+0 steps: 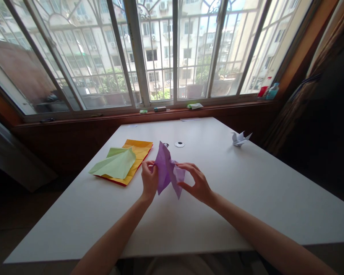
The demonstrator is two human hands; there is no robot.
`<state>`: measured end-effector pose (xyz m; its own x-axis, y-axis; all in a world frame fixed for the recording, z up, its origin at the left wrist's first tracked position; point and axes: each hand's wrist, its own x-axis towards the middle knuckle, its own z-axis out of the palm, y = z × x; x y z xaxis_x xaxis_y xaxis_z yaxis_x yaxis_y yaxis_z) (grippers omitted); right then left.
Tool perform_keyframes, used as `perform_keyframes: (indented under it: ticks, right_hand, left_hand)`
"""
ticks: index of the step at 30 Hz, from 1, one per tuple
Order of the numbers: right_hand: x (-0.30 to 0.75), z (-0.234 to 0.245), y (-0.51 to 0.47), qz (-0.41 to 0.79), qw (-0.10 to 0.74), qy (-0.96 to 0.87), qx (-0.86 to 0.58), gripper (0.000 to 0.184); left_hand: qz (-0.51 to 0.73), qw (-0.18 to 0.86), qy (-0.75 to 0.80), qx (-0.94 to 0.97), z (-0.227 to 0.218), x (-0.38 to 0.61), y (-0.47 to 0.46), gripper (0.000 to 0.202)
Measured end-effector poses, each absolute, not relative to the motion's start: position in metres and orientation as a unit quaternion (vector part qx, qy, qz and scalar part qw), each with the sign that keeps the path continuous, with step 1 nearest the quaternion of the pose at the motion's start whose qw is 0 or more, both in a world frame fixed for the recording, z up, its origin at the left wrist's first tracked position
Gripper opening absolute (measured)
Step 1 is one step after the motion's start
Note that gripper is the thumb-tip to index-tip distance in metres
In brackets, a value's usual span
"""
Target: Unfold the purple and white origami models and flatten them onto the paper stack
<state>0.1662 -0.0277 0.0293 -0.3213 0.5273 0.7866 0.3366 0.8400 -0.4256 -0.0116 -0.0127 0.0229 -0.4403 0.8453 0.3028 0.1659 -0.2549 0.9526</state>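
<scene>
A sheet of purple paper [166, 168], creased and partly folded into pointed flaps, is held up above the white table [232, 206]. My left hand [149, 179] pinches its left side between thumb and fingers. On the other side, my right hand [196, 181] has its thumb and fingers curved around the right flap, the tips against the paper. To the left lies a pale green folded paper [116, 163], resting on yellow paper [141, 147] with a red underside.
A white folded paper bird [240, 139] stands near the table's right edge. Beyond the purple paper lies a round black-and-white piece [179, 144], with another partly hidden. Bottles [272, 91] and small packets [195, 106] sit on the windowsill.
</scene>
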Motion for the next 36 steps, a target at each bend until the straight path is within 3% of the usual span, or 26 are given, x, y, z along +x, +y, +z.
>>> perform_keyframes:
  ticks: [3, 6, 13, 18, 25, 36]
  right_hand:
    - [0.166, 0.030, -0.029, 0.031, 0.468, -0.854, -0.225, 0.083]
    - [0.167, 0.032, -0.028, -0.015, 0.448, -0.861, -0.242, 0.091]
    - [0.165, 0.025, -0.025, -0.047, 0.441, -0.840, -0.313, 0.065]
    - [0.169, 0.020, -0.017, -0.015, 0.494, -0.785, -0.374, 0.046]
    - [0.178, 0.030, -0.014, 0.067, 0.548, -0.707, -0.442, 0.024]
    - [0.189, 0.036, -0.003, 0.032, 0.537, -0.658, -0.527, 0.026]
  left_hand:
    - [0.640, 0.305, 0.573, 0.411, 0.015, -0.015, -0.006, 0.021]
    - [0.634, 0.348, 0.579, 0.377, 0.010, -0.016, -0.001, 0.026]
    - [0.620, 0.420, 0.546, 0.376, 0.011, -0.007, -0.008, 0.031]
    - [0.595, 0.474, 0.507, 0.405, 0.011, 0.001, -0.013, 0.046]
    - [0.563, 0.495, 0.495, 0.439, 0.010, 0.000, -0.011, 0.034]
    - [0.507, 0.479, 0.503, 0.510, 0.007, -0.009, -0.005, 0.020]
